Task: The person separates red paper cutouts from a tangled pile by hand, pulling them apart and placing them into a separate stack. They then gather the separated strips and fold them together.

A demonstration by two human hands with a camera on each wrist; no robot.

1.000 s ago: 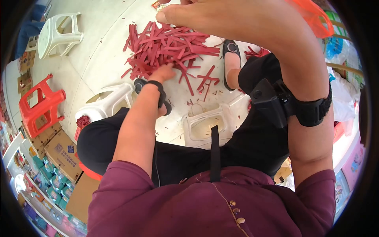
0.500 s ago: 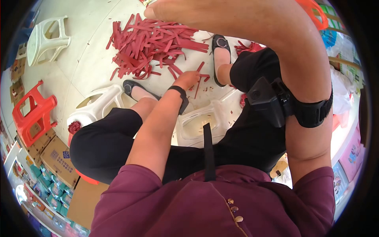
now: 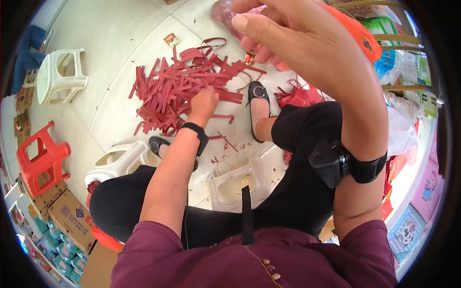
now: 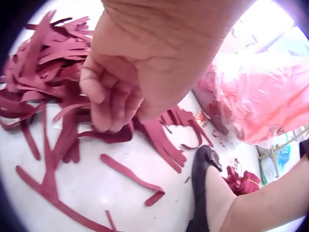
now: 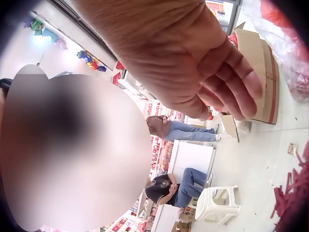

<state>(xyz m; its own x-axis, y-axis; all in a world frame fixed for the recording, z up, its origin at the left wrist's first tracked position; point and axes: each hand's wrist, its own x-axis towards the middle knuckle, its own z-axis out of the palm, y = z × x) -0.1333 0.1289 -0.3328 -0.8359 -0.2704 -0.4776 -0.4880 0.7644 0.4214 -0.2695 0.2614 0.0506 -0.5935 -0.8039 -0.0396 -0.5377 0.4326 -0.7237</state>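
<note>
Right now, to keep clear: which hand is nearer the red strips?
Left: the left hand is down at the red strips, the right hand raised away from them.

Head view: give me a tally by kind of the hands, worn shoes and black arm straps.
Hands: 2 (left hand, right hand)
Worn shoes: 2 (left shoe, right shoe)
Black arm straps: 2 (left strap, right strap)
Total: 6

Head view high, looking down; left-wrist view closer — both share red strips (image 3: 165, 91); right-wrist view looks outward.
</note>
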